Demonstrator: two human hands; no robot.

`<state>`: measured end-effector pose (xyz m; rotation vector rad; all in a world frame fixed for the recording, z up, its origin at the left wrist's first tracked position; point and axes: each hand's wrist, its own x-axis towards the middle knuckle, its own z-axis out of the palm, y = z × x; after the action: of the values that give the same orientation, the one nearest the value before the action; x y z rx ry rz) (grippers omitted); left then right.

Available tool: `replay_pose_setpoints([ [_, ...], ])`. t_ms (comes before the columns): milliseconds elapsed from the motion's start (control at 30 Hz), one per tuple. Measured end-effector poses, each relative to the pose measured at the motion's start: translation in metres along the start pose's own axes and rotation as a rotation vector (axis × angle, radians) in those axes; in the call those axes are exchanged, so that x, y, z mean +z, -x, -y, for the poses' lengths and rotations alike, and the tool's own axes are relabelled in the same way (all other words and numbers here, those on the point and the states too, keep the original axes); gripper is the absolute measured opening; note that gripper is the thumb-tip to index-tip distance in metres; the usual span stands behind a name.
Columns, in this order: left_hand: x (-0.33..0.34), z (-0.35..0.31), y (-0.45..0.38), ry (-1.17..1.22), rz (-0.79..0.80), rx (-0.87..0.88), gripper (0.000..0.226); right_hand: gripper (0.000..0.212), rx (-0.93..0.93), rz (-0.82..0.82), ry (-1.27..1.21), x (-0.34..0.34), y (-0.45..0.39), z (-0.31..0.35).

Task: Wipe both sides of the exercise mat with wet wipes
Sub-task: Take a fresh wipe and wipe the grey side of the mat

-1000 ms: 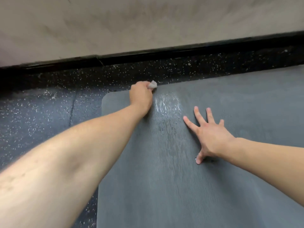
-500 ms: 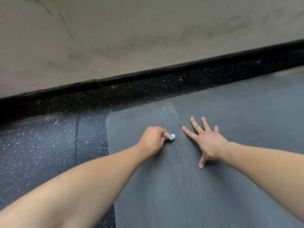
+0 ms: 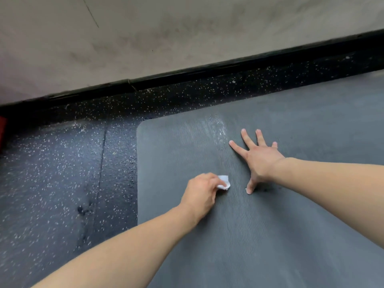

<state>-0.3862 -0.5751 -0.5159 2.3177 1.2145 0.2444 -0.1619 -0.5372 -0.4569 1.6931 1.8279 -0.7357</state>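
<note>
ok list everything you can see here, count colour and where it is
exercise mat: one, grey, ribbed, flat on the floor, filling centre and right
wet streak: one, shiny, near the mat's far edge
wet wipe: one, white, bunched, on the mat
floor: black with pale speckles, left and beyond the mat
baseboard: one, black, foot of the wall
wall: pale, top
red object: one, far left edge, cut off
left hand: grip on the wipe
right hand: spread flat on the mat
</note>
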Motion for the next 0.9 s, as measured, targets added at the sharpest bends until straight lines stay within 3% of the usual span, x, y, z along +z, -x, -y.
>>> replay_pose_setpoints([
  [67,0.004,-0.010,0.020,0.013,0.065,-0.027,0.027,0.171,-0.013,-0.004,-0.001,-0.001,0.004,-0.001],
  [167,-0.011,-0.021,0.011,0.201,0.129,-0.247,0.015,0.168,-0.035,-0.013,-0.030,-0.004,0.008,-0.002],
  [233,-0.027,-0.021,-0.011,0.395,-0.046,-0.502,0.009,0.162,-0.090,-0.033,-0.039,0.004,0.017,-0.010],
  [267,-0.034,-0.014,-0.023,0.433,-0.179,-0.634,0.016,0.160,-0.131,-0.045,-0.030,0.014,0.025,-0.015],
  [333,-0.041,-0.003,-0.037,0.381,-0.323,-0.716,0.035,0.161,-0.214,-0.043,0.023,0.043,0.053,-0.030],
  [433,-0.025,-0.011,-0.038,0.115,-0.197,-0.552,0.011,0.165,-0.293,-0.014,0.199,0.094,0.094,-0.051],
  [533,0.003,-0.026,-0.006,-0.069,-0.119,-0.336,0.019,0.167,-0.303,-0.034,0.303,0.117,0.099,-0.053],
  [700,0.031,-0.047,0.084,-0.033,0.017,-0.083,0.031,0.171,-0.299,-0.065,0.275,0.123,0.091,-0.051],
  [800,0.034,-0.056,0.108,0.012,0.105,-0.069,0.031,0.171,-0.271,-0.055,0.269,0.125,0.094,-0.050],
  [900,0.023,-0.059,0.089,0.269,0.075,-0.272,0.021,0.166,-0.263,-0.031,0.225,0.135,0.105,-0.041],
])
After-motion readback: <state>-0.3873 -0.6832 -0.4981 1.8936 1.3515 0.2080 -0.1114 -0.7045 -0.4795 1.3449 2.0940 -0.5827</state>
